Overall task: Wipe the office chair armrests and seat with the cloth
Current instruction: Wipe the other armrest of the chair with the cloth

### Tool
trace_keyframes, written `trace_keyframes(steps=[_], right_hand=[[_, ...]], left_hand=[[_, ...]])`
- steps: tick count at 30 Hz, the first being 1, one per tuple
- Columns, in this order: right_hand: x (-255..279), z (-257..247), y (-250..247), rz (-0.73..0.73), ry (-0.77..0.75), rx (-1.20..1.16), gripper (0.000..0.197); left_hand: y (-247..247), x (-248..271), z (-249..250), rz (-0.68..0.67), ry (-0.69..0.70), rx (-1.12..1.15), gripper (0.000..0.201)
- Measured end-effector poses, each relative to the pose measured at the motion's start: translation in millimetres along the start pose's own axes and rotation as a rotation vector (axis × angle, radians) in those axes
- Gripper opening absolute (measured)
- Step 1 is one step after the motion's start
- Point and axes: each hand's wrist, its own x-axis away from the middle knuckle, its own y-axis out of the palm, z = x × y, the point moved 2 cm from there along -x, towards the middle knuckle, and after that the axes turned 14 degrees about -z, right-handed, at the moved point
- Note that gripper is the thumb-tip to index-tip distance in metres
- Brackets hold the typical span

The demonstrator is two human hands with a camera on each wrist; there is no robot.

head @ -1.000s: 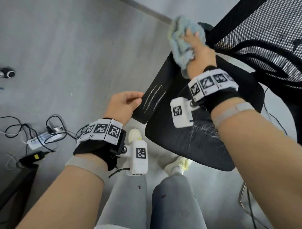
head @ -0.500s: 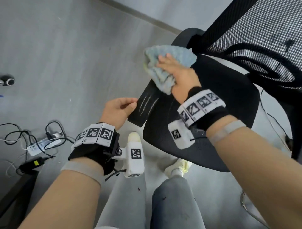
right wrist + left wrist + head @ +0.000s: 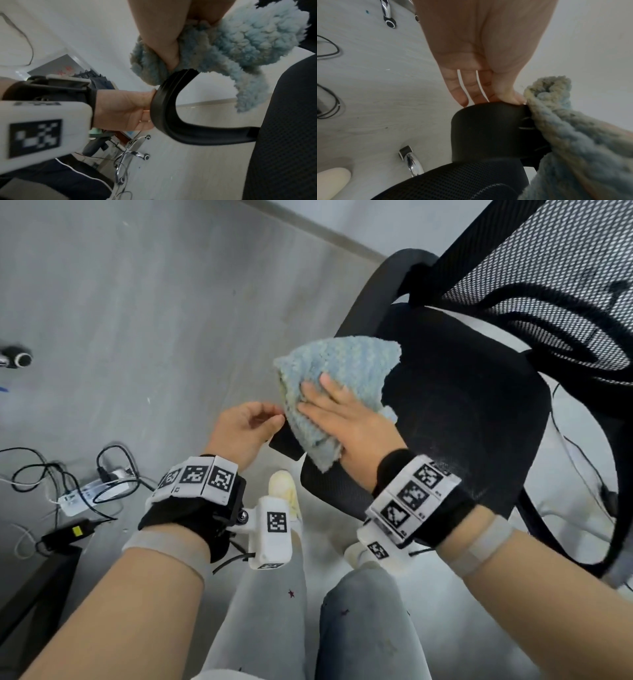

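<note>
Cloth [image 3: 337,392]: a fluffy blue pile, soft and light by the look, apt to bunch; it lies draped over the front of the armrest [image 3: 488,129], beside the mesh seat [image 3: 462,412]; probably best held wrapped round the bar. Right hand [image 3: 346,421] spreads its fingers on top, thumb tucked beneath, clamping cloth to armrest; left hand [image 3: 244,429] pinches the armrest's tip between thumb and fingers.

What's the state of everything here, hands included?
cloth: draped over the armrest's front, pressed down
armrest: front end held, top under the cloth
right hand: grips cloth, fingers flat, thumb tucked in
left hand: holds armrest's front end
seat: not being wiped
power strip: cables plugged in
</note>
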Motion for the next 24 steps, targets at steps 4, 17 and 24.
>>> trace_keyframes(steps=[4,17,24], right_hand=[[-18.3,30.4,-36.4,-0.007,0.190,-0.036,0.062],[7.0,-3.8,37.9,-0.070,-0.106,-0.035,0.046],[-15.6,35.2,-18.4,0.063,0.074,-0.029,0.061]], left_hand=[[-2.6,6.0,-5.8,-0.002,-0.005,0.045,0.013],[-5.6,1.9,-24.3,0.094,-0.021,0.107,0.016],[-5.7,1.5,-24.4,0.112,0.017,0.105,0.026]])
